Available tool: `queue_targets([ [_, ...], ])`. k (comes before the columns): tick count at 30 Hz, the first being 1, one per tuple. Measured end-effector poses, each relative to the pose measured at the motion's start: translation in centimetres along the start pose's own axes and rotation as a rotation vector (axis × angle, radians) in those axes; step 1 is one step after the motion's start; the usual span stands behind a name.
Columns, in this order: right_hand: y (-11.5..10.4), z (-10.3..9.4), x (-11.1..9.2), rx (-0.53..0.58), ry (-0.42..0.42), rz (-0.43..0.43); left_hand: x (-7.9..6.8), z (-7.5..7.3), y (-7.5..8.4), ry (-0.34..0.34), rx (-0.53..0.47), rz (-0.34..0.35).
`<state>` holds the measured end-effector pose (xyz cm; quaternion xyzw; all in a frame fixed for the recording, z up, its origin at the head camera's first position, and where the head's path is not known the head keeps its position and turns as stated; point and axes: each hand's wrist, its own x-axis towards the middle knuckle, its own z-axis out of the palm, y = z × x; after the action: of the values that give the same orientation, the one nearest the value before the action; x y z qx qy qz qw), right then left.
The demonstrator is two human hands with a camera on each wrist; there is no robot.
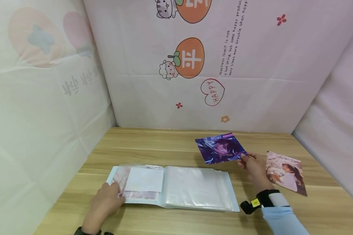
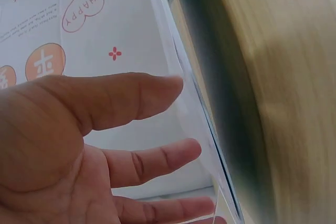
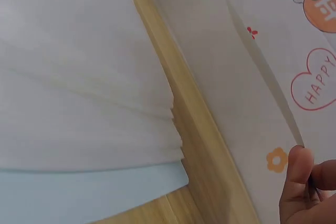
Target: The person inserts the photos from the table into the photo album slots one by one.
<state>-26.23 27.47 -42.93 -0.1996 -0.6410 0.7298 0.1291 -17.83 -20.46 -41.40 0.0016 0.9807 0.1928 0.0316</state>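
Note:
A photo album with a light-blue cover (image 1: 234, 197) lies open on the table, its right side a stack of clear sleeves (image 1: 194, 187). On its left page a white square (image 1: 144, 179) overlaps a pinkish picture (image 1: 122, 176). My left hand (image 1: 106, 199) rests at that page's outer edge; in the left wrist view its extended thumb and fingers (image 2: 152, 163) touch the sleeve. Off to the right, my right hand (image 1: 254, 168) pinches a purple-blue photo (image 1: 220, 148) by its corner, raised behind the album. The right wrist view shows this photo (image 3: 270, 85) nearly edge-on.
A pink photo of a person (image 1: 286, 174) lies on the wooden table (image 1: 153, 147) right of my right hand. White printed cloth (image 1: 141, 98) walls the back and both sides. A black wrist strap with a small camera (image 1: 248, 207) sits on my right wrist.

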Motion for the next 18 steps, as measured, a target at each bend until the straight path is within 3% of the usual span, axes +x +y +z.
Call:
queue_targets([
  [10,0.1,1.3,-2.6,0.015,-0.232,-0.085,0.0,-0.2,0.5,0.038,0.037,-0.027],
  [18,-0.6,2.4,-4.9,-0.136,-0.398,-0.035,0.1,0.3,0.0,0.012,0.055,-0.002],
])
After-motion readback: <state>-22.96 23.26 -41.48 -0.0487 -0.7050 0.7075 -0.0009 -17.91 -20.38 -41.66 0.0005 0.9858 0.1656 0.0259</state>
